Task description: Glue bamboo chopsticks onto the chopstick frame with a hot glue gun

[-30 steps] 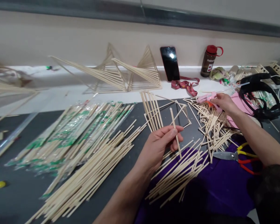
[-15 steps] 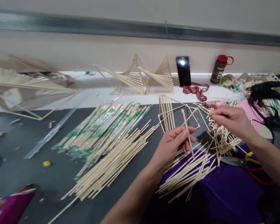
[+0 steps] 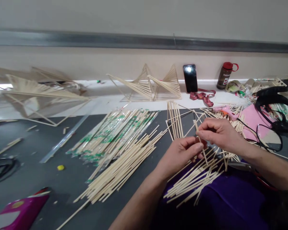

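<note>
I see my left hand [image 3: 182, 153] pinching one short bamboo stick [image 3: 199, 137] near its lower half, fingers closed round it so it stands tilted above the surface [image 3: 38, 172], while my right hand [image 3: 218, 132] closes thumb and forefinger on the stick's upper end, the two hands almost touching. Holding it at both ends this way keeps it steady and free of the clutter below, I judge. Directly under the hands lies a fan of loose sticks [image 3: 194, 182] spilling over purple cloth [image 3: 230, 204]; a longer loose heap [image 3: 124, 166] and wrapped chopstick packs [image 3: 112, 131] lie to the left, within easy reach. Behind the hands a flat stick frame [image 3: 176, 119] rests on the surface, and a pink glue gun [image 3: 224, 111] lies just beyond my right hand. A finished stick structure [image 3: 153, 86], a phone [image 3: 190, 78] and a bottle [image 3: 224, 75] stand against the wall.
</note>
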Tool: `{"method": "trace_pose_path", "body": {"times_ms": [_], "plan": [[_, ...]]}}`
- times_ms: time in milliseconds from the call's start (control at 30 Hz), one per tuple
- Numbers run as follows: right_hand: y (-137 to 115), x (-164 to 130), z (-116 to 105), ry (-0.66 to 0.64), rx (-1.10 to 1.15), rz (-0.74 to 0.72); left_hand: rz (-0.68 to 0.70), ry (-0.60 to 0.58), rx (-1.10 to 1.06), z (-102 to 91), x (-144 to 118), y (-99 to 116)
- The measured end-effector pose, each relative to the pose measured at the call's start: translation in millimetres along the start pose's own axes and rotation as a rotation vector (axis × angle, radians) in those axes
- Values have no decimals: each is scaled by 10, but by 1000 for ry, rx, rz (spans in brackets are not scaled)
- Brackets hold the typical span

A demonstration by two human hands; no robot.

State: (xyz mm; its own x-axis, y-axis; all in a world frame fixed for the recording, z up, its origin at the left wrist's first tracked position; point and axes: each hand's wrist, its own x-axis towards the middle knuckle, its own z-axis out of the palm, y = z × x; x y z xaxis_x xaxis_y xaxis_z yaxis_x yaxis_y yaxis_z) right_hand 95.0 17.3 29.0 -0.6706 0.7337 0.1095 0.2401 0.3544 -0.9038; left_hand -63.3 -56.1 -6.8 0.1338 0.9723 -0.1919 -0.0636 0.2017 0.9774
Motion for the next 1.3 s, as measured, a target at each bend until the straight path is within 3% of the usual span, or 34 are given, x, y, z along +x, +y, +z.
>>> {"method": "trace_pose_path", "body": {"times_ms": [133, 200, 333, 600, 733, 867, 967, 1100, 1300], "plan": [[34, -5, 25, -29, -95, -7, 55, 269, -119, -92, 9, 117], [61, -5, 54, -52, -119, -12, 84, 324, -176, -102, 16, 131], [91, -6, 109, -79, -177, -76, 97, 322, -195, -87, 32, 96], [106, -37, 91, -195, -242, -62, 100, 271, -137, -98, 50, 44], [91, -76, 92, -257, -169, 61, 120, 244, -136, -94, 47, 14], [74, -120, 22, -307, 74, 237, 61, 212, -105, -98, 33, 5], [21, -116, -157, -221, 252, 259, -10, 168, -51, -88, 23, -9], [-93, 45, -462, 58, 273, 105, -32, 107, 137, -18, 21, -48], [-121, 589, -669, 158, 418, -14, 141, 66, 434, 17, -13, -31]]}}
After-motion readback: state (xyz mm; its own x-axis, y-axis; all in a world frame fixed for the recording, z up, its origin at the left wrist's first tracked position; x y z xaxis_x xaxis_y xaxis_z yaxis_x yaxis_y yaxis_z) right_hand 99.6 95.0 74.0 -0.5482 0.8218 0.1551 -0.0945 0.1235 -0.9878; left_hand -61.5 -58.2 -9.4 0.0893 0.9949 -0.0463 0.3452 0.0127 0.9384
